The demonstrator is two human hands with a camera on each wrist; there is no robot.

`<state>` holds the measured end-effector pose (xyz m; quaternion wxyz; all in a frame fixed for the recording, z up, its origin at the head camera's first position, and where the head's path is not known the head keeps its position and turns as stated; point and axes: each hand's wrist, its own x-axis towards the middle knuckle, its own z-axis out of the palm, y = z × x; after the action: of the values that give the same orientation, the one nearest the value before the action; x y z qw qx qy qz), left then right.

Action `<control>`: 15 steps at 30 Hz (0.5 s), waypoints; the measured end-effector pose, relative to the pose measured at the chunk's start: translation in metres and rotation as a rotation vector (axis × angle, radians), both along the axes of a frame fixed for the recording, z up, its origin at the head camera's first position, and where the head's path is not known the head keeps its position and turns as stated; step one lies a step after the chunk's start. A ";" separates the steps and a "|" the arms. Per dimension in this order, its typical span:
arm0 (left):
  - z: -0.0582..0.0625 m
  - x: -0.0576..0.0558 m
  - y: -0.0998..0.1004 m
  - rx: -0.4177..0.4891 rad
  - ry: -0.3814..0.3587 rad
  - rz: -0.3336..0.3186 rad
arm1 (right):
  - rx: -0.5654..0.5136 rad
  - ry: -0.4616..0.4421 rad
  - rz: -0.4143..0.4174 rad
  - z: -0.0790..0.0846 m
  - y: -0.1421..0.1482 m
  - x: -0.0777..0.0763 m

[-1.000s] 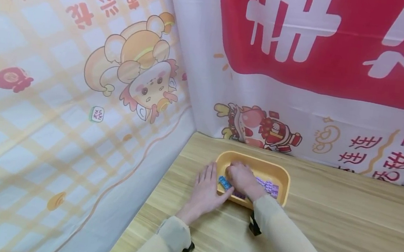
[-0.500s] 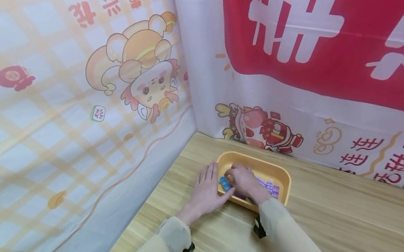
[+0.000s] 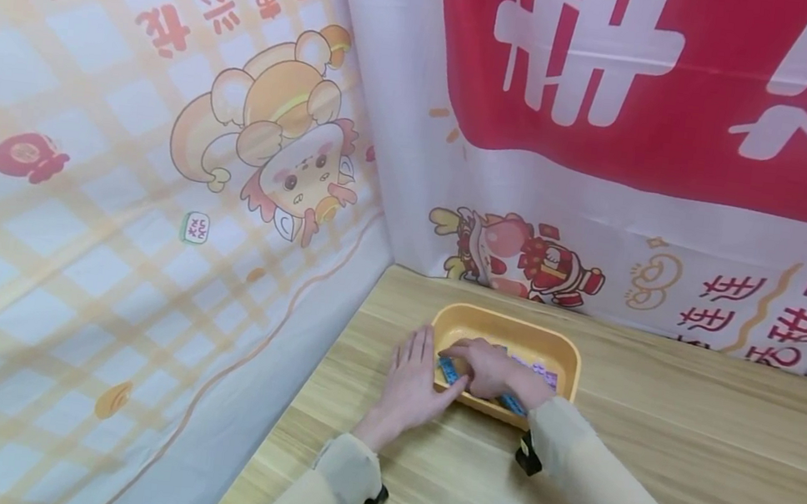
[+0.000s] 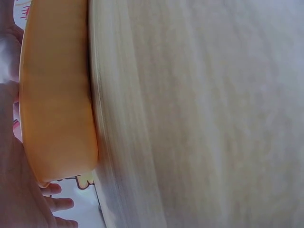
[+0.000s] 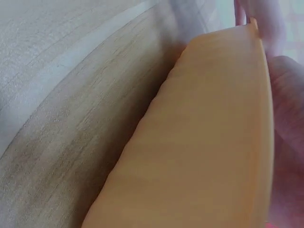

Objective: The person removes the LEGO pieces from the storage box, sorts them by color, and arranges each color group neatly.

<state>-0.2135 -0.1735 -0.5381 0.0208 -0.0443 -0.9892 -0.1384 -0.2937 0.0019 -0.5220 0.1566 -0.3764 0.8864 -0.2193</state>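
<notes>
In the head view, a yellow-orange plastic tray [image 3: 508, 322] holds small blue and purple toy building bricks. The left hand [image 3: 412, 379] lies at the tray's left end, fingers straight along the outside and thumb at the front rim. The right hand [image 3: 487, 369] reaches inside, its fingers bent over a blue brick [image 3: 448, 369] at the left end. Whether they grip it I cannot tell. Another blue brick [image 3: 512, 403] shows under the right wrist, and purple bricks [image 3: 543, 373] lie to the right. Both wrist views show the tray's outer wall [image 4: 59, 95] with part of a hand at its rim.
The tray stands on a wood-grain table [image 3: 692, 422] near the back edge. Printed cloth hangs behind it [image 3: 645, 256] and along the left side [image 3: 146, 254]. Black wrist mounts [image 3: 528, 455] sit by both beige cuffs.
The right hand has shifted slightly right and toward the front of the tray, its index finger now stretched out to the left. A blue brick now shows under its wrist. The left hand stays put.
</notes>
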 end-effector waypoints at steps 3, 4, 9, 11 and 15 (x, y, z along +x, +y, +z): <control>-0.001 0.000 0.000 0.005 0.000 -0.002 | 0.011 -0.030 0.026 0.003 -0.001 0.001; -0.002 -0.001 0.000 0.005 0.000 -0.001 | 0.012 -0.028 0.030 0.004 -0.001 0.002; -0.003 0.000 0.000 0.004 -0.008 0.000 | 0.033 0.012 0.059 0.012 -0.006 0.007; -0.002 0.000 0.000 0.008 -0.008 -0.001 | 0.043 0.029 0.069 0.013 -0.008 0.008; -0.002 0.001 -0.001 0.018 0.005 -0.005 | 0.051 0.073 0.076 0.012 -0.010 0.007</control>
<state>-0.2128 -0.1744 -0.5400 0.0235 -0.0469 -0.9877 -0.1470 -0.2864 -0.0080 -0.5096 0.1417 -0.4133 0.8820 -0.1767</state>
